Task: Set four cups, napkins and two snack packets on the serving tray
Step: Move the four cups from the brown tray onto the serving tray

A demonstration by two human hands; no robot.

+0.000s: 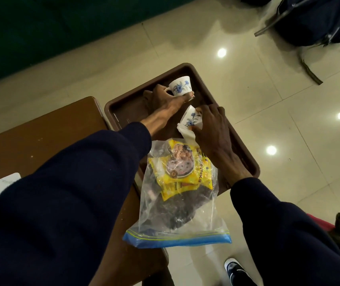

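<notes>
Two cups are in play, one in each hand, both held over the brown serving tray. The left hand is closed around the far cup, fingers at its handle and rim; the cup lies tipped on its side, probably so it can be turned and stood on the tray floor. The right hand is curled around the near cup, also tilted, with what looks like a white napkin pinched beneath it, likely carried together to save a trip. A clear zip bag lies across the tray's near edge, holding a yellow snack packet and something dark beneath that I cannot identify; the snacks are not yet out of it. No other cups show. The tray overhangs the right end of a brown wooden worktop, so weight added to its outer side could tip it. Below lies a glossy cream tiled floor mirroring ceiling lights.
</notes>
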